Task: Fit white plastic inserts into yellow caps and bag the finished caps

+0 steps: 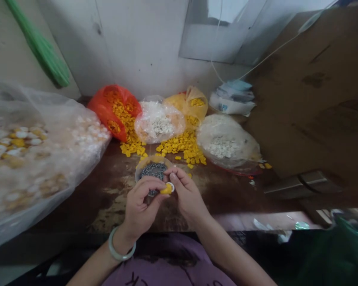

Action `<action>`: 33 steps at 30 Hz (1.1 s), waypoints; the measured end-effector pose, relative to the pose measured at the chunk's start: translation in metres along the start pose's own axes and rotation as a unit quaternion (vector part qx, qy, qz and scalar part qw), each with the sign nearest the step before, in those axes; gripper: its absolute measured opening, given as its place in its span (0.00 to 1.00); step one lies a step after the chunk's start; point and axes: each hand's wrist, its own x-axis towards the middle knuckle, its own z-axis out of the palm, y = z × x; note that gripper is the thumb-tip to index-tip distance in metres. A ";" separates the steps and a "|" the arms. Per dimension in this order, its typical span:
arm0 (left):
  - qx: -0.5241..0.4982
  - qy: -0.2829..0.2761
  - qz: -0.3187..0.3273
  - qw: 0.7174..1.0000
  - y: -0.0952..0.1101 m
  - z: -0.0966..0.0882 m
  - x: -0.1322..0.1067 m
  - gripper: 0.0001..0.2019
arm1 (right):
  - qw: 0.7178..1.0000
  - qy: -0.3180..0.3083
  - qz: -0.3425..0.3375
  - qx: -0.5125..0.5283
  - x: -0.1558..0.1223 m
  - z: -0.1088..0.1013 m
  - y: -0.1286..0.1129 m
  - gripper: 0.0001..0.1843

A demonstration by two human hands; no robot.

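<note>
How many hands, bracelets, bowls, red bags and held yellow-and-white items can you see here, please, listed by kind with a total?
Hands, left hand and right hand: 2
Bracelet: 1
Bowl: 1
Red bag: 1
Held yellow-and-white item: 1
Total: 6

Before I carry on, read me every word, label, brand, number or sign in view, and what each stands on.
"PU": blue letters on the white plastic pack at the back; they look like part of a longer marking, the rest too blurred to read.
Dark lettering on the purple shirt: perhaps a "K", cut off by the picture's edge, not surely readable.
I can read no other text.
</note>
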 end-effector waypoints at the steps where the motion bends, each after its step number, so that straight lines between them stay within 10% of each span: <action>1: 0.000 0.001 -0.002 1.000 -0.001 0.000 0.000 0.07 | 1.000 0.005 -0.005 -0.005 -0.001 -0.001 0.002 0.20; 22: 0.060 -0.002 0.073 0.996 -0.028 0.001 0.000 0.09 | 0.985 -0.156 0.074 0.002 0.011 -0.023 -0.003 0.12; 29: -0.074 0.017 -0.134 0.988 -0.038 0.008 0.001 0.04 | 0.971 -0.142 0.007 -0.192 0.061 -0.070 0.014 0.14; 33: -0.201 0.105 -0.306 0.925 -0.039 0.010 0.001 0.08 | 0.884 -0.037 -0.114 -0.451 0.102 -0.108 0.022 0.13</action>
